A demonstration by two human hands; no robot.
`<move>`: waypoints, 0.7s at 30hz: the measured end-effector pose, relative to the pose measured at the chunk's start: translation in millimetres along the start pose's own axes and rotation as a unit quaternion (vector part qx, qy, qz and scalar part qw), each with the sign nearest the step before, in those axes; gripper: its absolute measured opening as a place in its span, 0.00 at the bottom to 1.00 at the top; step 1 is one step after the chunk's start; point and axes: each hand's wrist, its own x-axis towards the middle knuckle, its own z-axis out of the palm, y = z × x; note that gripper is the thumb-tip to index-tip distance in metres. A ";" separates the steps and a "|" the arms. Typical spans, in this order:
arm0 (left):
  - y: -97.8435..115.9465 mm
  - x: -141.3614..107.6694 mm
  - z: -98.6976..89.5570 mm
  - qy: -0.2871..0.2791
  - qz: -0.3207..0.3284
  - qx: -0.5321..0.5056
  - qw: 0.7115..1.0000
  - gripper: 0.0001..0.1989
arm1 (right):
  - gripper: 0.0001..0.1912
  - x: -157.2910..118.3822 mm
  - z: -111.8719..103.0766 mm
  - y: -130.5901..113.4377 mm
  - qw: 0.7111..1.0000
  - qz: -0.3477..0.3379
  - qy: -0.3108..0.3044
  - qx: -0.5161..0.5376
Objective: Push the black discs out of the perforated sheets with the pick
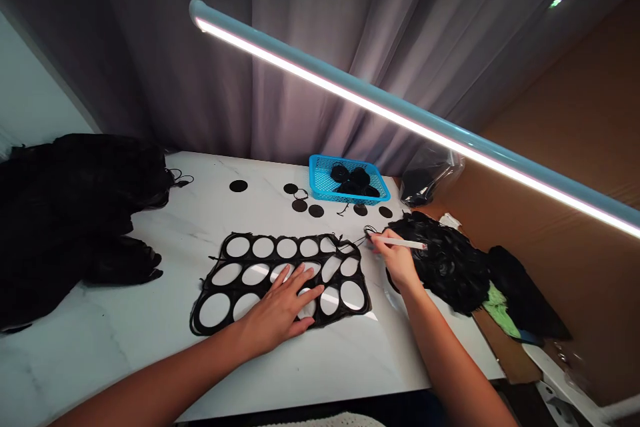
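My left hand [283, 303] lies flat, fingers spread, on a black fabric sheet [241, 261] cut with rows of oval holes, on a white marble-patterned table [165, 227]. My right hand [395, 257] grips a slim white stick [400, 243] at the sheet's upper right corner. A thin black thread [357, 241] runs from near its fingertips to the sheet. The stick's far end points right, over a heap of ruffled black fabric [440, 263].
A blue plastic basket [320, 170] holds black rolled pieces at the back. Several black fabric discs [239, 185] lie in front of it. A large black cloth pile [75, 213] covers the left side. A bright light tube [400, 120] slants overhead.
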 end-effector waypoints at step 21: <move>-17.1 61.5 32.5 0.007 -0.021 0.044 0.999 0.29 | 0.19 30.2 45.4 -53.9 0.897 0.169 -0.313 0.262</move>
